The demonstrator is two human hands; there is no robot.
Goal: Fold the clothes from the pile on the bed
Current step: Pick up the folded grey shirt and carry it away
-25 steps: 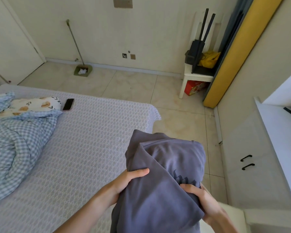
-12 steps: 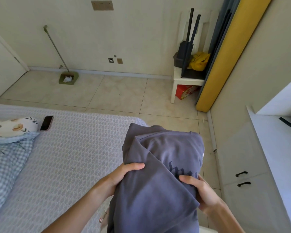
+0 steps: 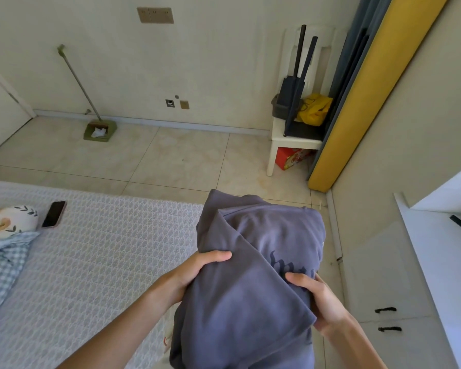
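The folded shirt [image 3: 253,275] was held up between both hands, past the bed's [image 3: 99,262] corner, as half a second before. The left hand [image 3: 194,272] gripped its left edge, thumb on top; the right hand [image 3: 317,299] curled round its right edge. Left of the fingers, the phone [image 3: 54,214] and pillow [image 3: 7,222] had slid rightward in view.

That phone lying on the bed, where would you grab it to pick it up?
By its two long edges, coming straight down from above. The phone lies flat, screen up, on the bedspread, so only its thin sides give a thumb and fingers something to pinch. The pillow sits close on its left, so I would likely reach in from the open right side.
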